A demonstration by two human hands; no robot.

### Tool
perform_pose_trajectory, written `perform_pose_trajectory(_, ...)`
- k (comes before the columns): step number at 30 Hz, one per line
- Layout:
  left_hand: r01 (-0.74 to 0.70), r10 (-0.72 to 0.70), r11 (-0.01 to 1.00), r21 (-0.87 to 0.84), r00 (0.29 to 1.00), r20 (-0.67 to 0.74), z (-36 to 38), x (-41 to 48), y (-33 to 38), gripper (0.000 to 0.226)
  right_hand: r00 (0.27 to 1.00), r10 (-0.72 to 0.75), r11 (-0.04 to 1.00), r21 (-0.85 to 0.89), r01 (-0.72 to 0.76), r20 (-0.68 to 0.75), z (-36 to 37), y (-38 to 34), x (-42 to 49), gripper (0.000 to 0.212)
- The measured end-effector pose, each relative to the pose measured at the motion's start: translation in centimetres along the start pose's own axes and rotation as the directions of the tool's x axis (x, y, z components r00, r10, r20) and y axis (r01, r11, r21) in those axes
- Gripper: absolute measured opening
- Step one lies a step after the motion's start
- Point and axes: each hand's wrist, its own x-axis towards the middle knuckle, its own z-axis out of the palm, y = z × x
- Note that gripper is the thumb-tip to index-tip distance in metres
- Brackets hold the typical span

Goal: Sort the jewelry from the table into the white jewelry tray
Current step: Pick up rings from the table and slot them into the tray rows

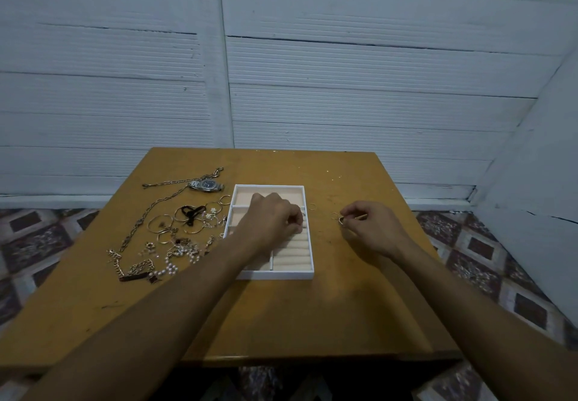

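We are on the rings: our right hand (372,228) pinches a small thin gold ring (342,220) between thumb and fingers, over the brown wooden desk (312,322), right of the white compartmented jewelry tray (275,275). Next, we judge, it goes left into the tray's padded rolls. Our left hand (272,216) curls over the tray; whether it holds anything we cannot tell. The tangled heap of chains and bangles (175,232) lies left of the tray.
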Motion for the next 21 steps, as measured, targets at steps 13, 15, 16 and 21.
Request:
perform_pose_trajectory(13,-0.091,0.090,0.996,-0.026,0.995,-0.033,0.2,-1.1,0.0,0.019,1.000,0.002,1.000,0.022,-0.002,0.008,0.2,0.5,-0.3,0.017)
perform_pose_trajectory(15,-0.093,0.091,0.995,-0.026,0.994,-0.060,0.3,-1.3,-0.1,0.016,1.000,0.010,0.999,0.033,-0.010,0.010,0.1,0.5,-0.3,0.017)
perform_pose_trajectory(16,-0.099,0.097,0.995,-0.020,0.992,-0.075,0.3,-1.3,-0.1,0.014,1.000,0.018,0.999,0.040,-0.018,0.011,0.1,0.5,-0.4,0.017)
perform_pose_trajectory(21,-0.191,0.200,0.976,0.102,0.975,-0.097,0.5,-1.3,0.2,0.014,0.999,0.037,0.998,0.058,-0.037,0.000,-0.2,0.7,-0.5,0.014)
